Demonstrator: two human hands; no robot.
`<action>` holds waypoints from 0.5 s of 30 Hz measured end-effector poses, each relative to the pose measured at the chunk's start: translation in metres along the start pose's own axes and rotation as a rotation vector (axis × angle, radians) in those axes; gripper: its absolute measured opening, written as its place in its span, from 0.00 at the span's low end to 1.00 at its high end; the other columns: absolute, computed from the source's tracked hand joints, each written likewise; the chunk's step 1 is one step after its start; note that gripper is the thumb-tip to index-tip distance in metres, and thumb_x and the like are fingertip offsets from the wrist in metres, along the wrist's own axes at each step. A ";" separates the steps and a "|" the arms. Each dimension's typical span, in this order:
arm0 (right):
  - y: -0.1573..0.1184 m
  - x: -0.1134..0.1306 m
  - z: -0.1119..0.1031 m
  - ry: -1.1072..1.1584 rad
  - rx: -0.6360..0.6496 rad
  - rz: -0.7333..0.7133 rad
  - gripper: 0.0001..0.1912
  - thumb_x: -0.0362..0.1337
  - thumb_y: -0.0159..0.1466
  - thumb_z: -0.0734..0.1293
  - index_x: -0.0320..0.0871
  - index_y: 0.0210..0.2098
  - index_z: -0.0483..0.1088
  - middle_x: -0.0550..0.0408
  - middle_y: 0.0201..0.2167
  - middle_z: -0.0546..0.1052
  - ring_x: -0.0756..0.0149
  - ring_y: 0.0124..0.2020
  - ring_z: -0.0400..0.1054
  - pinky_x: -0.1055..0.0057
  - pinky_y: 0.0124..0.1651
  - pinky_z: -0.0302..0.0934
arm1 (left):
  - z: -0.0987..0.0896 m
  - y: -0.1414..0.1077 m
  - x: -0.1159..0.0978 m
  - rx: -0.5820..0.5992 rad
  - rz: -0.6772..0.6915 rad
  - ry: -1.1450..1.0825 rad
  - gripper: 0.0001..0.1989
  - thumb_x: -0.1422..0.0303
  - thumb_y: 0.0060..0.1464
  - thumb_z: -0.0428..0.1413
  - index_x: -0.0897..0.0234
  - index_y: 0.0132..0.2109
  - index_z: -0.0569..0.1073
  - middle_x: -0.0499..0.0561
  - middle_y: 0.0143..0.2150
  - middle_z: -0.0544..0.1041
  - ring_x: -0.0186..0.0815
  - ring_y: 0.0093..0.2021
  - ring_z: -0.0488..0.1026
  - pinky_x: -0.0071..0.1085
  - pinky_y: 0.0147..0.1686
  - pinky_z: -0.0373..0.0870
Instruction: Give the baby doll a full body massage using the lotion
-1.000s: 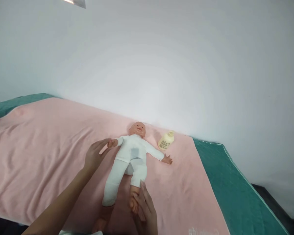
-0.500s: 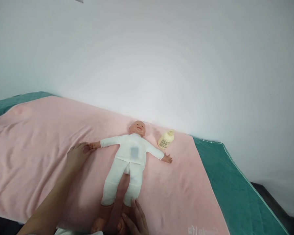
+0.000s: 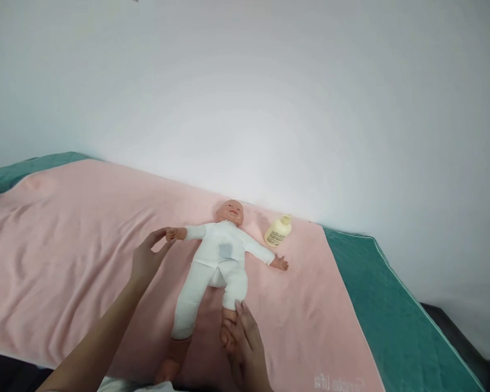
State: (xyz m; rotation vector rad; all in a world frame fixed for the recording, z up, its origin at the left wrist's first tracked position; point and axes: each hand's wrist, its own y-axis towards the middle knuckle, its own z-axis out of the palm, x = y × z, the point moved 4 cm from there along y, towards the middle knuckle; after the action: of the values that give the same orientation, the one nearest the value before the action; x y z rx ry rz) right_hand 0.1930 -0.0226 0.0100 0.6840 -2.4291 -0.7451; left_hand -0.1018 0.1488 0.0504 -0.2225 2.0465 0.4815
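Observation:
A baby doll with a white cloth body lies face up on a pink blanket. My left hand pinches the doll's hand at the left of the picture, and that arm is bent in towards the body. Lower down, my right hand is closed round the doll's lower leg and foot on the right side, with the knee bent upward. The other leg lies stretched out towards me. Beyond the doll's outstretched arm on the right, a pale yellow pump bottle leans on the blanket.
Under the pink blanket, a green cover shows at the right and at the far left. A white wall rises right behind the bed's back edge. A dark edge juts out at the lower right.
My left hand has pushed the doll's hand inward and to the right, bending its arm. My right hand has moved up, lifting and bending the doll's leg.

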 end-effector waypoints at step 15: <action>0.103 -0.030 -0.011 0.268 -0.005 0.001 0.23 0.45 0.70 0.55 0.47 0.62 0.58 0.48 0.62 0.63 0.55 0.66 0.53 0.51 0.61 0.58 | 0.084 -0.048 -0.046 0.330 0.817 0.151 0.13 0.67 0.64 0.50 0.57 0.51 0.75 0.48 0.53 0.77 0.39 0.57 0.70 0.39 0.54 0.66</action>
State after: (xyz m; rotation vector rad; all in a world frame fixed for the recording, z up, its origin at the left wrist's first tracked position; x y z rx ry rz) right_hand 0.1900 0.0653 0.0719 0.7309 -2.1831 -0.6159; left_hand 0.0047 0.1390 0.0420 0.8270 2.2727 0.6098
